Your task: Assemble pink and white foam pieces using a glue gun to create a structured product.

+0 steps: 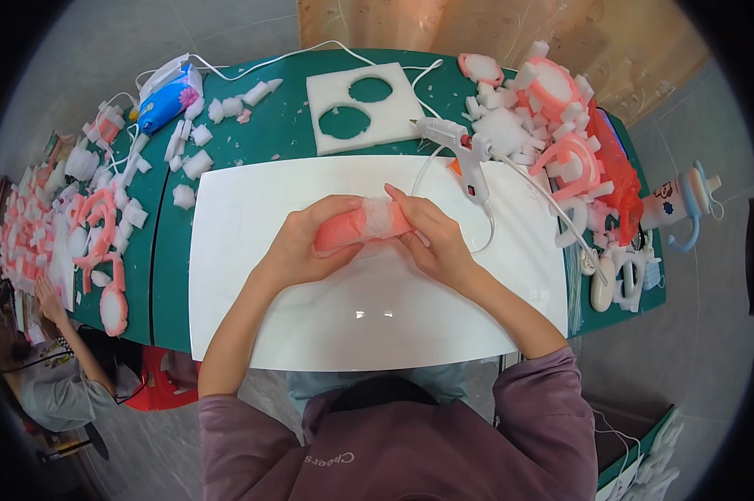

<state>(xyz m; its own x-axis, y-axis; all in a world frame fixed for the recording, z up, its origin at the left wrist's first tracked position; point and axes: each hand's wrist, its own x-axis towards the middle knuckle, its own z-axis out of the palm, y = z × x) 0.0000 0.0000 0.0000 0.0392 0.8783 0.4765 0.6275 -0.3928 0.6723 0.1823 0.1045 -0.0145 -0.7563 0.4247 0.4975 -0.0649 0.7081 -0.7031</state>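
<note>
Both hands hold a pink and white foam piece (378,219) above the white board (377,321). It is a pink strip with a rough white band across its middle. My left hand (302,242) wraps round its left end, thumb below and fingers behind. At the other end, my right hand (435,238) pinches it between thumb and fingers. A white glue gun (471,159) lies beyond my right hand at the board's far edge, its cord curling onto the board. Farther back lies a white foam sheet (398,121) with two round holes.
Pink and white foam parts (552,92) are heaped at the back right beside a red plastic bag (615,175). More foam pieces (101,221) cover the left side, near a blue packet (166,102). A cup (673,202) stands at the right edge. Another person (63,367) works at far left.
</note>
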